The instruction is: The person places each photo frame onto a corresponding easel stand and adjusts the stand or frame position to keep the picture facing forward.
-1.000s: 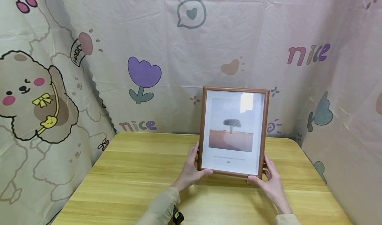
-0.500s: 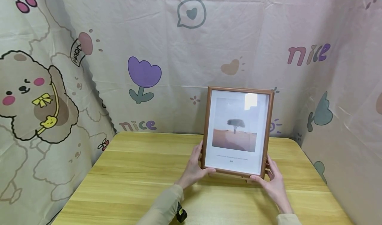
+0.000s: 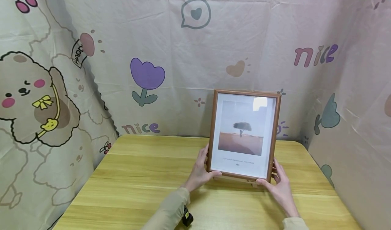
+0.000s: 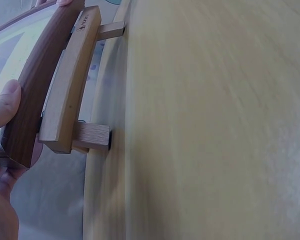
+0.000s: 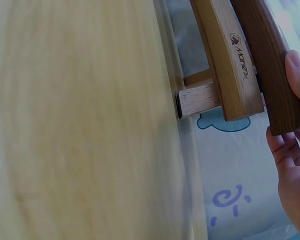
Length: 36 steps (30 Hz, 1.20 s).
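Note:
A brown wooden picture frame [image 3: 241, 128], showing a lone tree print, stands nearly upright at the right half of the table. My left hand [image 3: 199, 171] grips its lower left corner, thumb over the front edge. At the lower right corner my right hand [image 3: 279, 188] holds it the same way. Just below the frame is a small wooden easel [image 4: 72, 80], its ledge and short feet visible in the left wrist view. The ledge in the right wrist view, marked with lettering, lies close beside the frame's bottom edge [image 5: 270, 65]; whether they touch I cannot tell. The frame hides most of the easel.
The wood-grain table [image 3: 137, 182] extends left and forward of the hands. A printed cloth [image 3: 189, 60] hangs behind it and along both sides. A black strap-like device [image 3: 187, 217] sits by my left sleeve [image 3: 171, 208].
Both hands have shifted the picture frame a little to the right over the past second. More of the easel's ledge shows beneath its bottom edge now. Both hands keep their grip.

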Each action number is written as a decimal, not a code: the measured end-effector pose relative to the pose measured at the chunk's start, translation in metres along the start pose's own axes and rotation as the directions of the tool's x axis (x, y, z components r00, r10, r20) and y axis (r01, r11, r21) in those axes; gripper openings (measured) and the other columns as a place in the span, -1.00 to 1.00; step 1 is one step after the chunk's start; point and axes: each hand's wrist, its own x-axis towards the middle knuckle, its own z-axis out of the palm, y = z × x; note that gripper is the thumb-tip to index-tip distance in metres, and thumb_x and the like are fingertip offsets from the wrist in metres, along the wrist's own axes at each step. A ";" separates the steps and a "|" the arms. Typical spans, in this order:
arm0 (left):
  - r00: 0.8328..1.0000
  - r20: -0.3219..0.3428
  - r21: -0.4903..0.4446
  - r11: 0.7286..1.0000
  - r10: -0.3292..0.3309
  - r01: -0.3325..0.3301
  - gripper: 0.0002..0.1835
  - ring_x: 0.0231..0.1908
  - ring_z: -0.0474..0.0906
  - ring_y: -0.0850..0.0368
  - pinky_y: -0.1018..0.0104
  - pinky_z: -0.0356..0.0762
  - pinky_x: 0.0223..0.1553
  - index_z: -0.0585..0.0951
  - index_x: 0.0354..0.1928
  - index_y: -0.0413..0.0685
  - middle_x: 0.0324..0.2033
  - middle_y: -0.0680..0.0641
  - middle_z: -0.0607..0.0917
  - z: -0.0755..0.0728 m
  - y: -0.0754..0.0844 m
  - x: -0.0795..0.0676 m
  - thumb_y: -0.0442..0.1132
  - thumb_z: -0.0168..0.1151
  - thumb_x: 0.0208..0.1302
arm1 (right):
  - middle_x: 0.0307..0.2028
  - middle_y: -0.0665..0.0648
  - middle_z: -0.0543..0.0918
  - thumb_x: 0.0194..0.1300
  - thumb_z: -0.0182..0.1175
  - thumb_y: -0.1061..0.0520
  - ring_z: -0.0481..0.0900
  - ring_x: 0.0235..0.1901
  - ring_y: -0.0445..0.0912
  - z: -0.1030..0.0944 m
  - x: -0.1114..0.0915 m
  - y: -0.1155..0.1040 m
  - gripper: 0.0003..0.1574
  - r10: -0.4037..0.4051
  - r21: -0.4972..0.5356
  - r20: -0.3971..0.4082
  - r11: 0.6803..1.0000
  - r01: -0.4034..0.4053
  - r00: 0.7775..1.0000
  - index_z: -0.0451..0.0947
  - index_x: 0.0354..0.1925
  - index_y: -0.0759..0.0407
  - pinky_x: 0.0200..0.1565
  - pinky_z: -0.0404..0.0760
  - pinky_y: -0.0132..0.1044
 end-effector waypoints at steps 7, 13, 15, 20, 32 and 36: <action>1.000 -0.007 0.021 1.000 -0.008 0.008 0.30 0.04 0.44 0.12 0.39 0.56 -0.06 -0.02 0.61 -0.09 0.34 -0.17 0.38 0.002 -0.002 0.000 -0.24 0.67 -0.10 | 0.07 -0.29 0.37 -0.16 0.52 0.52 0.41 -0.07 -0.43 0.001 0.001 0.004 0.40 0.014 -0.025 -0.003 1.000 -0.014 1.000 0.05 0.57 0.20 0.01 0.46 -0.75; 1.000 -0.020 0.023 1.000 0.019 -0.019 0.30 0.02 0.46 0.10 0.39 0.57 -0.08 -0.01 0.60 -0.10 0.34 -0.19 0.38 0.004 -0.005 0.001 -0.26 0.67 -0.11 | 0.06 -0.30 0.36 -0.15 0.52 0.50 0.41 -0.06 -0.43 0.000 0.001 0.006 0.39 0.026 -0.041 -0.002 0.999 -0.026 1.000 0.05 0.56 0.23 0.02 0.45 -0.75; 1.000 -0.021 0.022 0.999 0.023 -0.022 0.31 0.03 0.45 0.10 0.39 0.57 -0.08 -0.02 0.61 -0.08 0.33 -0.19 0.38 0.005 -0.005 0.001 -0.27 0.67 -0.11 | 0.06 -0.32 0.36 -0.15 0.52 0.50 0.40 -0.07 -0.43 0.000 0.001 0.007 0.38 0.029 -0.047 -0.003 0.998 -0.029 1.000 0.05 0.56 0.25 0.01 0.45 -0.75; 1.000 -0.012 0.024 1.000 0.009 -0.009 0.30 0.04 0.45 0.10 0.39 0.57 -0.08 -0.02 0.61 -0.09 0.34 -0.18 0.38 0.005 -0.006 0.002 -0.27 0.66 -0.10 | 0.05 -0.33 0.35 -0.14 0.53 0.49 0.40 -0.08 -0.44 0.000 0.002 0.009 0.36 0.027 -0.058 -0.005 0.998 -0.027 1.000 0.06 0.55 0.28 -0.01 0.45 -0.76; 1.000 -0.016 0.020 1.000 0.021 -0.021 0.29 0.07 0.46 0.06 0.37 0.60 -0.07 -0.02 0.60 -0.15 0.34 -0.21 0.38 0.006 -0.008 0.002 -0.26 0.66 -0.10 | 0.04 -0.27 0.35 -0.12 0.54 0.46 0.39 -0.08 -0.44 0.001 0.003 0.010 0.34 0.026 -0.056 0.000 0.998 -0.026 1.000 0.06 0.55 0.31 -0.01 0.45 -0.76; 1.000 -0.011 0.007 1.000 0.008 -0.008 0.30 0.09 0.46 0.07 0.39 0.60 -0.06 -0.03 0.61 -0.11 0.35 -0.19 0.37 0.006 -0.009 0.002 -0.26 0.66 -0.09 | 0.04 -0.30 0.34 -0.11 0.55 0.43 0.38 -0.07 -0.45 0.002 0.004 0.012 0.35 0.050 -0.088 0.004 0.995 -0.050 0.999 0.05 0.55 0.30 0.00 0.44 -0.77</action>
